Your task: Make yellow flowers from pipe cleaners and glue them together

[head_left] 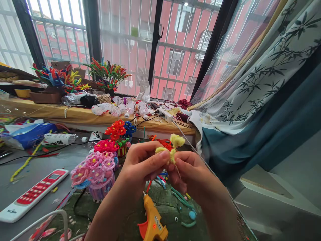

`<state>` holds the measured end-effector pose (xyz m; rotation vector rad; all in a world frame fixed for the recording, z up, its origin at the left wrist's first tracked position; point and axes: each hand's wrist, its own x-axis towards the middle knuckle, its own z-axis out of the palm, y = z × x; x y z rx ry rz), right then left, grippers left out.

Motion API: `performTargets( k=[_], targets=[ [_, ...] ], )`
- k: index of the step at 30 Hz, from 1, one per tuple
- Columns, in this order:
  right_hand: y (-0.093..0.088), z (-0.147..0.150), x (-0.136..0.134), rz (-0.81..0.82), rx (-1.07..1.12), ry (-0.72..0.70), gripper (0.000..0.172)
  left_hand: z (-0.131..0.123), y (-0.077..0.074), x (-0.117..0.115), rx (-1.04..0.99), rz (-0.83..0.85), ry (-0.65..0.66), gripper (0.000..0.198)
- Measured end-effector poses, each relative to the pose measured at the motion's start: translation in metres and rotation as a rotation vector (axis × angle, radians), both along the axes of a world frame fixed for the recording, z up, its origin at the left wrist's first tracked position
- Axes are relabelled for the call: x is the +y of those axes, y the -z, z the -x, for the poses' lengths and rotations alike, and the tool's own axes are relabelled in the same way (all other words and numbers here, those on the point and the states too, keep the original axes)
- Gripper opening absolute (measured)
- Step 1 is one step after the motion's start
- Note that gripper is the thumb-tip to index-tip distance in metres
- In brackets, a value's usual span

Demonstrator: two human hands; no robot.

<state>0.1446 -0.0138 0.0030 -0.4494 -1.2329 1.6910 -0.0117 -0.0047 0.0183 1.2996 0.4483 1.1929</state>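
Observation:
My left hand [141,164] and my right hand [187,172] meet in front of me, both pinched on a small yellow pipe-cleaner piece [173,147] with fuzzy loops sticking up. A thin wire stem hangs down from it between my fingers. Just below my hands an orange hot glue gun [152,221] lies on the dark green mat [165,201]. To the left of my left hand stands a pink pipe-cleaner flower bouquet [96,167].
A red and white remote control [32,195] lies at the left. Red and blue pipe-cleaner flowers [120,130] stand behind the pink ones. Plastic bottles [117,108], a power strip [164,115] and colourful pipe-cleaner plants [107,73] sit on the windowsill. A curtain [263,83] hangs at right.

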Motion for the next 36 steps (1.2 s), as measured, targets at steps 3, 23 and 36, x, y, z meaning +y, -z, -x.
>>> performTargets(
  k=[3,23,36],
  targets=[
    [0.003,0.001,0.003,0.039,0.046,-0.064,0.022,0.0,0.0,0.001,-0.004,0.002,0.022,0.027],
    [-0.015,-0.009,-0.01,-0.252,-0.252,0.411,0.016,0.003,-0.004,-0.002,0.054,0.017,0.037,0.035],
    [-0.009,0.004,-0.007,-0.107,-0.053,0.687,0.022,0.001,-0.009,-0.001,0.337,-0.148,-0.092,0.024]
  ],
)
